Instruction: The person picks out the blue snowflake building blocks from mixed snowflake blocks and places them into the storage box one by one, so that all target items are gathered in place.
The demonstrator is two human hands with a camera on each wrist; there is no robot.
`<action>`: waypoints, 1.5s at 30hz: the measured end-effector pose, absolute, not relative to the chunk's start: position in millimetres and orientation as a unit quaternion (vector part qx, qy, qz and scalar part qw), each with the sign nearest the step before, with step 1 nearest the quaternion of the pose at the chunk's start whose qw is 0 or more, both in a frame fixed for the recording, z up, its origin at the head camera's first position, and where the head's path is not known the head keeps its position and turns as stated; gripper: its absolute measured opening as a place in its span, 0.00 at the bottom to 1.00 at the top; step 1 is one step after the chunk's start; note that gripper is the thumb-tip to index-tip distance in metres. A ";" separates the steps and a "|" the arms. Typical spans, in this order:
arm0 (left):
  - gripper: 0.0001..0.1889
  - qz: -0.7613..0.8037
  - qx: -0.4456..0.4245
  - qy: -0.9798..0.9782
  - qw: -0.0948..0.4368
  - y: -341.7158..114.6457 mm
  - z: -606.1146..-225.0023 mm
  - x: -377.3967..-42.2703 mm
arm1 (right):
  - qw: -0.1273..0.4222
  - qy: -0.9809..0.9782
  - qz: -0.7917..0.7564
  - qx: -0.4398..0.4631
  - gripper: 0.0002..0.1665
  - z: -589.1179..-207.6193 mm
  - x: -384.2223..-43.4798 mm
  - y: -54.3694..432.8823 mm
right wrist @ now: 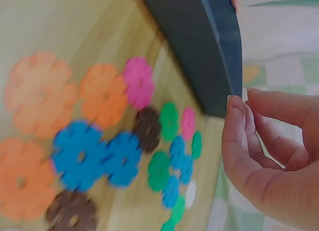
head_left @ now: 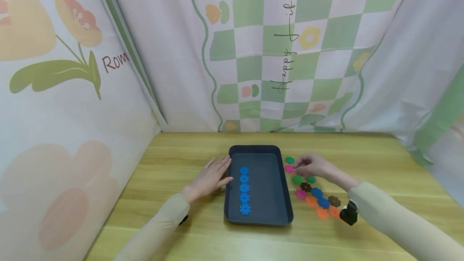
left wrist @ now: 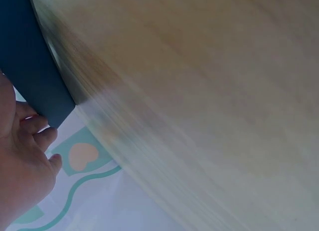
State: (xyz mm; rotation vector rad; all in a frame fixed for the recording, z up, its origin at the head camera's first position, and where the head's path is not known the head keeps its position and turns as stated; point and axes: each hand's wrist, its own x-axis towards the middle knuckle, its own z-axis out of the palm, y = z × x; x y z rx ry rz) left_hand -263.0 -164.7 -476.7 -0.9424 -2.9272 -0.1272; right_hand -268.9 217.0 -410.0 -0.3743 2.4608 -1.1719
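A dark rectangular tray (head_left: 268, 188) holds a column of several blue snowflake discs (head_left: 244, 188) on its left side. My left hand (head_left: 210, 176) rests along the tray's left rim, fingers extended; in the left wrist view, fingertips are at the tray's outer wall (left wrist: 37, 66). To the tray's right, my right hand (head_left: 313, 165) hovers over loose discs, beside a pink disc (head_left: 288, 168) and a green disc (head_left: 290, 159). In the right wrist view, the thumb and fingers of the right hand (right wrist: 271, 151) are loosely bent, tips close together, with nothing visible between them.
Loose orange (head_left: 322, 212), blue (head_left: 317, 192), brown (head_left: 334, 201) and green discs (head_left: 297, 179) spread over the wooden table (head_left: 195, 233) right of the tray. In the right wrist view, a white disc (right wrist: 190, 193) lies among them. Patterned curtains (head_left: 250, 43) hang behind and left.
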 end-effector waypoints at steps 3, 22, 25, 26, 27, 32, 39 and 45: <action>0.38 -0.044 -0.308 -0.949 0.037 -164.8 -478.6 -263.2 | 0.193 0.879 -0.419 -0.120 0.17 -414.7 -266.1 233.4; 0.37 -0.045 -0.310 -0.949 0.037 -163.5 -477.2 -262.1 | 0.198 0.885 -0.407 -0.112 0.16 -430.8 -240.4 289.8; 0.38 -0.040 -0.311 -0.949 0.037 -163.8 -476.6 -262.4 | 0.188 0.896 -0.387 -0.109 0.15 -435.8 -241.4 289.3; 0.38 -0.039 -0.311 -0.949 0.037 -163.9 -476.6 -262.7 | 0.184 0.901 -0.379 -0.108 0.15 -437.3 -241.6 288.5; 0.38 -0.038 -0.311 -0.949 0.035 -164.0 -476.3 -262.6 | 0.182 0.905 -0.371 -0.106 0.14 -438.8 -241.9 287.4; 0.38 -0.039 -0.310 -0.949 0.032 -164.2 -476.7 -262.5 | 0.176 0.917 -0.340 -0.111 0.12 -442.8 -243.0 282.2; 0.37 -0.036 -0.311 -0.949 0.038 -164.8 -477.8 -263.1 | 0.176 0.920 -0.319 -0.141 0.13 -443.9 -245.4 281.0; 0.37 -0.037 -0.311 -0.949 0.037 -164.5 -477.0 -262.7 | 0.172 0.920 -0.318 -0.154 0.13 -446.8 -246.0 282.0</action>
